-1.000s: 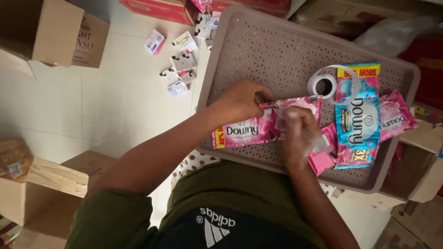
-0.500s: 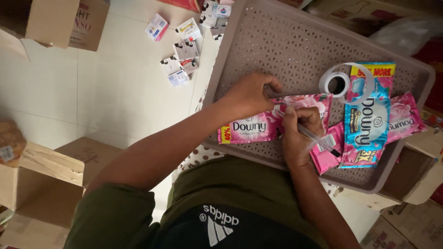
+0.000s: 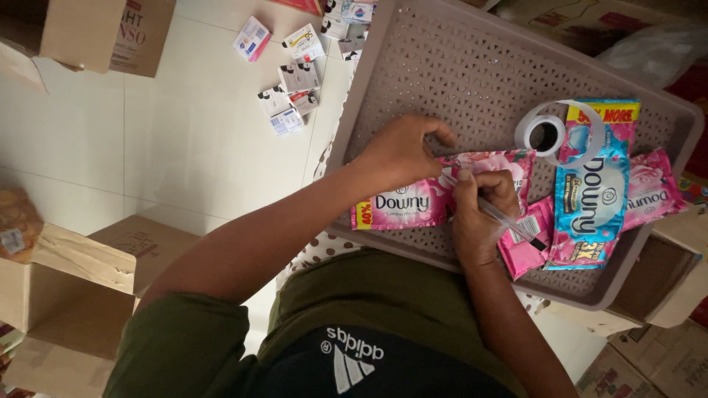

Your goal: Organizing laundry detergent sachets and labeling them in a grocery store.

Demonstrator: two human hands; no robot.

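The pink sachet [image 3: 413,206] lies flat on the upturned bottom of a perforated grey-brown plastic basket [image 3: 457,66], which serves as a firm raised surface in front of the seated person. The left hand [image 3: 402,151] reaches across from the left with the forearm stretched diagonally, wrist bent down, its fingers curled and pinching the sachet's upper edge, apparently to keep the slippery pack from sliding. The right hand [image 3: 479,214] comes up from below, elbow tucked near the body, and is closed around a clear-barrelled pen [image 3: 509,222] whose shaft slants away to the lower right while the thumb and fingertips press at the sachet's middle; the two hands sit close together, almost touching. Just right of them a roll of clear tape [image 3: 544,134] rests on the basket, its loose strip arching over a blue sachet [image 3: 594,191] that lies lengthwise, with more pink sachets [image 3: 649,193] tucked beneath and beside it. On the white tiled floor [image 3: 184,147] to the left, well apart from the hands, small boxes [image 3: 291,77] lie scattered, and open cardboard cartons [image 3: 66,273] stand around the edges.
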